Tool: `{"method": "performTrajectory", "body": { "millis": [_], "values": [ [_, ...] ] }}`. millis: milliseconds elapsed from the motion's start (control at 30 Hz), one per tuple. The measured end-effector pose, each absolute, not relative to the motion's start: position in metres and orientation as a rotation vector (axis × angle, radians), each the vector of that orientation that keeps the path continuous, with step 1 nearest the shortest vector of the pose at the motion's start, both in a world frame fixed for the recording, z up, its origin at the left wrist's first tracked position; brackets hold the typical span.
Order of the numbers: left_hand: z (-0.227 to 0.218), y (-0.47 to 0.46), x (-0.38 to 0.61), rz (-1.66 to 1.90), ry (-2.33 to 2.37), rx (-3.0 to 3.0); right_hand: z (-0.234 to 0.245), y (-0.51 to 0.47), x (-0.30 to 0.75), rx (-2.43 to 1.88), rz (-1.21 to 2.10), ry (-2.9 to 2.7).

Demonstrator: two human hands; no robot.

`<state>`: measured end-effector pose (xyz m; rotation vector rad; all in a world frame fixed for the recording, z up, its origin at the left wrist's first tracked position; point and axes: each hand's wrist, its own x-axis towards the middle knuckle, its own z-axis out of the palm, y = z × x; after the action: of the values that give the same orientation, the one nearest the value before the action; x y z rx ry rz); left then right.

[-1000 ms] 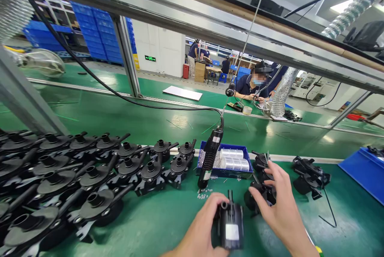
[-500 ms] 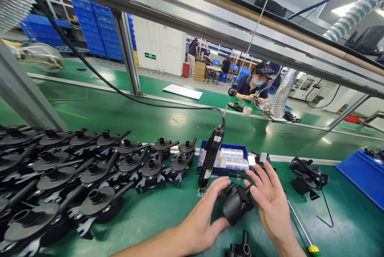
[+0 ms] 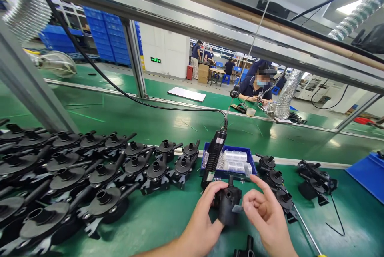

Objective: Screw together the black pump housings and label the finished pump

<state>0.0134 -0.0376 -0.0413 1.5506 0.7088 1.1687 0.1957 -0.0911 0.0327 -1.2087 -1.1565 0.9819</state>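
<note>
My left hand [image 3: 207, 213] is wrapped round a black plastic pump housing [image 3: 229, 205], thumb low and fingers behind, its short pipe pointing up. My right hand [image 3: 265, 213] is just to the right of it. A small translucent label [image 3: 237, 208] lies against the housing's side, its edge between my right thumb and a curled finger. The right index finger is stretched out with a second clear label [image 3: 247, 170] at its tip. Below the housing, another black pump part [image 3: 246, 249] shows at the frame's bottom edge.
Rows of black pump units [image 3: 105, 201] fill the left side. A hanging electric screwdriver [image 3: 214, 157] stands before a blue tray [image 3: 255, 167] with label rolls and small metal parts. More units [image 3: 276, 179], a screwdriver shaft [image 3: 307, 227] and a blue bin [image 3: 367, 181] are right. A co-worker [image 3: 258, 89] sits opposite.
The housing has turned more upright in my left hand. My right hand has curled from spread fingers, bringing one label from a fingertip to the housing's side.
</note>
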Motion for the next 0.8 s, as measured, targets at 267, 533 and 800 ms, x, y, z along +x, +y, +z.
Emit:
{"method": "performTrajectory", "body": {
  "millis": [267,533,800],
  "values": [
    [-0.046,-0.04,0.016,1.161,0.707,1.543,0.024,-0.088,0.188,-1.308,1.01,-1.078],
    [-0.044,-0.041,0.016,1.153,0.724,1.551,0.026,-0.088,0.181,-1.34,1.033,-1.031],
    [-0.043,-0.042,0.016,1.153,0.725,1.55,0.028,-0.089,0.178,-1.388,0.97,-1.044]
  ]
}}
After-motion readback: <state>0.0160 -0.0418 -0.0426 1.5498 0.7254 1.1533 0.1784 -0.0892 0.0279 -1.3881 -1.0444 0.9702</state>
